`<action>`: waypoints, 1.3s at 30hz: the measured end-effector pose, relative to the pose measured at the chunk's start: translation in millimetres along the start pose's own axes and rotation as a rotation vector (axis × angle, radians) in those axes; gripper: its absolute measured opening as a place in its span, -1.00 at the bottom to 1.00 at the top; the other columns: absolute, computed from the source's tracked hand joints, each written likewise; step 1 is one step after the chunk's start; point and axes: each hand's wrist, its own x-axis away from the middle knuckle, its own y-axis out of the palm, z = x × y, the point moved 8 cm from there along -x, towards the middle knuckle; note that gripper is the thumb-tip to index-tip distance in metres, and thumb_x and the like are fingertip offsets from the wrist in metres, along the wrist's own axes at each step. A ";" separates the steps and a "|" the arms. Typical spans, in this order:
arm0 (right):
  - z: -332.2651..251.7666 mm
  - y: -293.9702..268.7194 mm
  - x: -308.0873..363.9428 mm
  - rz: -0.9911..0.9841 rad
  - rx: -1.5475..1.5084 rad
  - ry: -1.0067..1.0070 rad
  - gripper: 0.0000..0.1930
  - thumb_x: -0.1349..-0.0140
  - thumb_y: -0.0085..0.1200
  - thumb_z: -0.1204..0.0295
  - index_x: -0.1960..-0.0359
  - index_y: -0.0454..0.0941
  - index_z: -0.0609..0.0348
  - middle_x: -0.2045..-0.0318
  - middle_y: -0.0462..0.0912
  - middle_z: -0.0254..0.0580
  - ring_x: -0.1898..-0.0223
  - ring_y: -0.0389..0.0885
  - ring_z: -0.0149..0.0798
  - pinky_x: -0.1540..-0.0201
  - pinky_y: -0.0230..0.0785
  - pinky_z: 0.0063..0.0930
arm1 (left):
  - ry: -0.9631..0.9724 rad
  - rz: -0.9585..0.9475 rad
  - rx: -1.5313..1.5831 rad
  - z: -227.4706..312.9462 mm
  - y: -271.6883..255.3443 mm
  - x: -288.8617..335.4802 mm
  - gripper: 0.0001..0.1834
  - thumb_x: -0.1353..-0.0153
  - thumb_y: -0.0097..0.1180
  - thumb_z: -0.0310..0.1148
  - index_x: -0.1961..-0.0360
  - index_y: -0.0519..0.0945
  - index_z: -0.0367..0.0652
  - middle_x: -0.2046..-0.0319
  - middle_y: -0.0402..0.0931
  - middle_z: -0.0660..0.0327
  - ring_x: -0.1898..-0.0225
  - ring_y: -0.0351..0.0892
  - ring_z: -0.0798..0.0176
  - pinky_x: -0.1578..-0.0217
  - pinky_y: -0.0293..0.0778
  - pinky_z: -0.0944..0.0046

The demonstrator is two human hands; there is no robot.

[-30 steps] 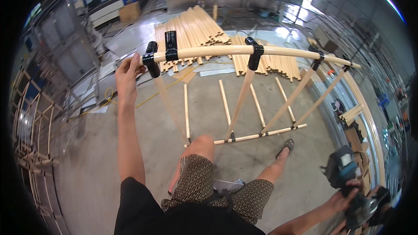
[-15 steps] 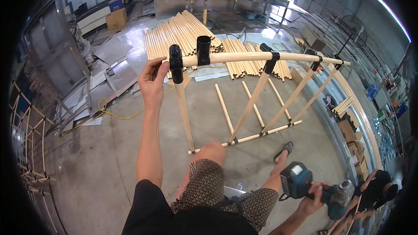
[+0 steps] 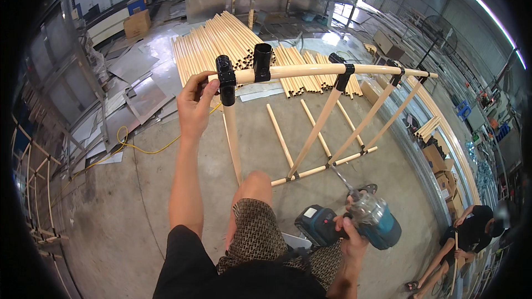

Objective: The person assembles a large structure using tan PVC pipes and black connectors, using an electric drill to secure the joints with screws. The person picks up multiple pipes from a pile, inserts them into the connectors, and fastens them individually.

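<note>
My left hand [image 3: 194, 102] is closed on the left end of a cream pipe [image 3: 302, 71], thumb and fingers against a black pipe joint [image 3: 225, 79]. A second black joint [image 3: 262, 62], with its open socket facing up, sits on the pipe just to the right. The pipe is the top rail of a frame, with slanting cream legs [image 3: 315, 133] running down to a bottom rail [image 3: 310, 171] near the floor. In my right hand [image 3: 350, 237] is a teal and black cordless driver [image 3: 379, 224], its long bit pointing up and left toward the frame, apart from the joints.
Stacked cream pipes [image 3: 216, 41] lie beyond the frame. A yellow cable [image 3: 141, 149] snakes over the floor at left, near scattered metal sheets [image 3: 147, 99]. Cardboard boxes [image 3: 443, 174] line the right side. Another person [image 3: 471, 238] sits at the lower right, holding a pipe.
My right hand has brought the driver left and up, turning its bit toward the frame. My left hand stays on the pipe's end. The view has shifted slightly.
</note>
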 end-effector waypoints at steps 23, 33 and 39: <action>-6.5 216.5 -38.9 -0.354 0.527 -0.671 -0.62 0.10 0.31 0.49 0.19 0.59 0.37 0.32 0.63 0.00 0.34 0.65 -0.03 0.33 0.49 -0.31 | -0.144 0.090 0.024 -11.6 5.7 5.5 -0.58 -0.43 0.06 -0.14 0.08 0.56 -0.39 0.27 0.60 0.19 0.22 0.55 0.40 0.09 0.47 0.36; -2.8 227.0 -44.5 -0.381 0.506 -0.620 -0.58 0.12 0.32 0.48 0.15 0.58 0.37 0.29 0.63 0.00 0.33 0.64 -0.01 0.31 0.48 -0.29 | -0.076 -0.215 0.243 -39.2 35.3 34.8 -0.57 -0.43 -0.01 -0.41 -0.25 0.36 -0.37 -0.09 0.50 0.09 -0.10 0.48 0.27 -0.16 0.35 0.28; 5.2 226.5 -45.0 -0.394 0.482 -0.629 -0.56 0.11 0.32 0.50 0.13 0.57 0.38 0.30 0.63 0.00 0.32 0.65 -0.01 0.31 0.48 -0.30 | -0.079 -0.174 0.306 -53.9 35.1 37.9 -0.54 -0.35 0.10 -0.44 -0.24 0.38 -0.36 -0.08 0.51 0.09 0.04 0.52 0.32 -0.02 0.42 0.30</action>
